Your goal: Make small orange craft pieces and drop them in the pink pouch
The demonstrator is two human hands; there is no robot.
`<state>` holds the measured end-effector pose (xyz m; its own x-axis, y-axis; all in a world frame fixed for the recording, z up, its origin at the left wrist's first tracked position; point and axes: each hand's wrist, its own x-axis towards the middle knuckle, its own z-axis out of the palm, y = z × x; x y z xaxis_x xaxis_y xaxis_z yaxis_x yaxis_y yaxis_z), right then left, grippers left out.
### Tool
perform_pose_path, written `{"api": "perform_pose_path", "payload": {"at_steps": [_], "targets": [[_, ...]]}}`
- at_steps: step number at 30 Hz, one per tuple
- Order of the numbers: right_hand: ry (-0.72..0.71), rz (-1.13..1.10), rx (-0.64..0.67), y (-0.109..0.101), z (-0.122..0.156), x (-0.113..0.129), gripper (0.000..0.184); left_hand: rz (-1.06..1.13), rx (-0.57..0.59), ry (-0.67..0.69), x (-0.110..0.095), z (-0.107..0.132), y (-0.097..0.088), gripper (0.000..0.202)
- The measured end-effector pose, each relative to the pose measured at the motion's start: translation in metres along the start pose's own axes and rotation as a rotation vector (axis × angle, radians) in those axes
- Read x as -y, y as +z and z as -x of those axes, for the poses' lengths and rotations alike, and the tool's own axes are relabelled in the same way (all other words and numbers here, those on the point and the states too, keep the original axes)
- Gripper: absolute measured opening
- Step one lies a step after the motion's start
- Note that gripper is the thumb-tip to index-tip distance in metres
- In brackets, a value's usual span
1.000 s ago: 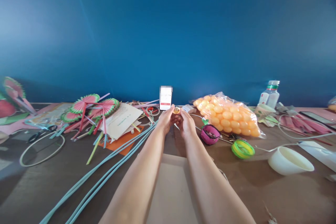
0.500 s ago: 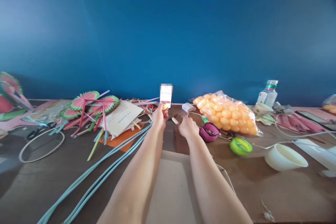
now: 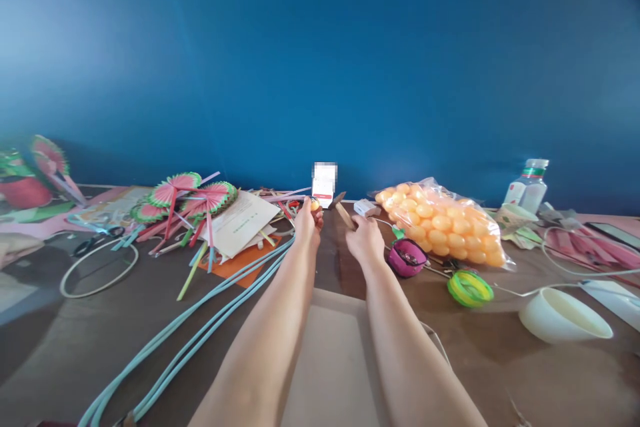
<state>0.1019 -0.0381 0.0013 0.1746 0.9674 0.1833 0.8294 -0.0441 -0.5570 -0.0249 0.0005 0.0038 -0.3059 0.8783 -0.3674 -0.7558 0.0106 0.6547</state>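
Observation:
My left hand is closed around a small orange ball near the back of the brown table. Beside it, my right hand grips a wooden-handled tool whose dark tip points up and to the left. Both hands sit just in front of a small white card that stands against the blue wall. A clear bag full of orange balls lies to the right of my right hand.
Pink and green paper fans, papers and coloured strips lie at the left, with light blue tubes running toward me. A magenta pouch, green ring, white bowl and bottle stand at the right. A wire hoop lies far left.
My hands were together around the orange ball; they have separated. The left keeps the ball, and the right has picked up the wooden-handled tool and raised it.

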Motion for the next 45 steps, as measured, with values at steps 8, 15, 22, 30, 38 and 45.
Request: {"api": "perform_pose_path", "payload": {"at_steps": [8, 15, 22, 30, 38, 45], "targets": [[-0.19, -0.054, -0.144, -0.018, 0.022, 0.023, 0.037, 0.056, 0.0, -0.033, -0.006, 0.004, 0.002, 0.026], [-0.192, 0.012, -0.13, -0.019, 0.028, 0.026, 0.037, 0.077, 0.049, -0.001, -0.007, 0.011, 0.006, 0.024], [-0.181, 0.023, -0.15, -0.016, 0.027, 0.025, 0.036, 0.066, 0.073, 0.016, -0.005, 0.01, 0.006, 0.023], [-0.171, 0.006, -0.175, -0.014, 0.027, 0.025, 0.035, 0.067, 0.078, 0.018, -0.004, 0.011, 0.006, 0.026], [-0.162, -0.003, -0.177, -0.014, 0.028, 0.025, 0.034, 0.073, 0.073, -0.004, -0.005, 0.012, 0.006, 0.024], [-0.153, -0.01, -0.204, -0.015, 0.029, 0.027, 0.034, 0.08, 0.086, -0.024, -0.007, 0.012, 0.007, 0.024]]}}
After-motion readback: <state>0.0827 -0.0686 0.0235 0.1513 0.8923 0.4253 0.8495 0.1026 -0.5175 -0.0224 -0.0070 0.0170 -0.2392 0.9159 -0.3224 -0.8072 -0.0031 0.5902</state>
